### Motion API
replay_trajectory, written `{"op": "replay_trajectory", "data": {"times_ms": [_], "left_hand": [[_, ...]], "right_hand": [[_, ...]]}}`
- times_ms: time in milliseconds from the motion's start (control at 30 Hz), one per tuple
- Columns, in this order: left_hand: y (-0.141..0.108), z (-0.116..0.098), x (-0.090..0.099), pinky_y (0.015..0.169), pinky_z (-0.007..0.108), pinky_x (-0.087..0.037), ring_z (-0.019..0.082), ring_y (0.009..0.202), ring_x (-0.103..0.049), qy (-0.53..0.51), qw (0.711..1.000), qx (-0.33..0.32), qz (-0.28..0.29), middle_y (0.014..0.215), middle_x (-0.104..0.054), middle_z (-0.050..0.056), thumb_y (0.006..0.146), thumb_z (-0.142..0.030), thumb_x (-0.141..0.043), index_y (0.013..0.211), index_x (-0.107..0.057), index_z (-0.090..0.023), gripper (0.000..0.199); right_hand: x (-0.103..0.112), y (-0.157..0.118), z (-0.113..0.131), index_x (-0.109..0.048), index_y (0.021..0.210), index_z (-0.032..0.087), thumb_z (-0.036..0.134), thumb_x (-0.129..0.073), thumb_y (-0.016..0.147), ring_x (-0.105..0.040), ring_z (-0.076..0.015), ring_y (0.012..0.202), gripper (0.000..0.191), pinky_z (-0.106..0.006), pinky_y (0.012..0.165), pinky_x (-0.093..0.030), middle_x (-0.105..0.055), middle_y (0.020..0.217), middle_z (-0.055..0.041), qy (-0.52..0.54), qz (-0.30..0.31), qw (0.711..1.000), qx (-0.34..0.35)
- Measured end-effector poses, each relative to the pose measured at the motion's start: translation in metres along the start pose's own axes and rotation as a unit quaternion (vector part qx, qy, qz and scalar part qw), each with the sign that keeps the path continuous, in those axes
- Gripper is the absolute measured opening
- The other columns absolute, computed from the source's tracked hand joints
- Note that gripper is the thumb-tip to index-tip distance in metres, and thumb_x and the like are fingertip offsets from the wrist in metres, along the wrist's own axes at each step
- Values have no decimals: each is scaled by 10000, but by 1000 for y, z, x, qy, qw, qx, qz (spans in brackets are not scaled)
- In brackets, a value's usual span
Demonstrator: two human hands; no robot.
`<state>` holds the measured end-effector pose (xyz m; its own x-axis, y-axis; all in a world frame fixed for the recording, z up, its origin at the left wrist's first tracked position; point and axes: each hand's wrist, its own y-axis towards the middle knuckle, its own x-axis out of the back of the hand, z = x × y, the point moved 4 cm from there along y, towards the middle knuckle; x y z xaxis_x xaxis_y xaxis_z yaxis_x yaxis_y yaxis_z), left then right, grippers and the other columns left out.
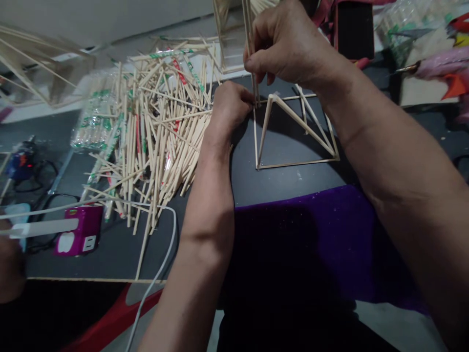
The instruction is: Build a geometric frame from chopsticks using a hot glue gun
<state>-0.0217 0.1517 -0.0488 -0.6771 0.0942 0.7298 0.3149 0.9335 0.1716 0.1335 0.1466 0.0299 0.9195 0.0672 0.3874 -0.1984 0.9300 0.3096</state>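
A frame of joined wooden sticks [298, 163] rests on the dark table, with slanted sticks rising inside its square base. At the frame's far left corner, my left hand [232, 105] has its fingers closed around the foot of the upright sticks. Higher up, my right hand [276, 44] pinches the same upright sticks [250, 36] between thumb and fingers. The sticks stand nearly vertical, and their tops run out of view. Just left of my left hand lies a large loose pile of wooden sticks [157, 127], some in green or red printed wrappers.
Bundled sticks in clear plastic [95, 110] lie left of the pile. A purple charger block [78, 230] with a white cable sits at the lower left, near another person's arm [10, 264]. More stick structures [32, 68] stand behind. A pink glue gun [439, 63] is at right.
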Motion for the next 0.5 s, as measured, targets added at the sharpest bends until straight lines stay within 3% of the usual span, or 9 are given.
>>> {"op": "replay_trajectory", "data": {"times_ms": [133, 267, 500], "left_hand": [[-4, -9, 5, 972, 465, -584, 352, 1029, -767, 19, 999, 31, 3, 798, -817, 76, 829, -331, -752, 773, -833, -280, 111], [-2, -9, 4, 1034, 453, -545, 321, 1060, -732, 31, 999, 38, 20, 841, -833, 41, 836, -328, -751, 851, -846, -280, 107], [-4, -6, 6, 989, 410, -523, 261, 1022, -687, 49, 997, 60, -2, 690, -690, 5, 889, -311, -800, 823, -795, -245, 94]], "right_hand": [[-2, 1, -5, -677, 600, 143, -175, -672, 695, -549, -53, 418, 332, -115, 372, -383, -583, 456, 127, 16, 18, 1000, -3], [-3, 2, -15, -707, 616, 145, -196, -669, 680, -535, -47, 426, 349, -120, 372, -360, -590, 461, 130, 15, 64, 998, -6], [-6, -1, -42, -873, 794, 118, -96, -785, 675, -572, -68, 587, 260, -175, 474, -310, -651, 570, 86, -110, 117, 987, -24]]}}
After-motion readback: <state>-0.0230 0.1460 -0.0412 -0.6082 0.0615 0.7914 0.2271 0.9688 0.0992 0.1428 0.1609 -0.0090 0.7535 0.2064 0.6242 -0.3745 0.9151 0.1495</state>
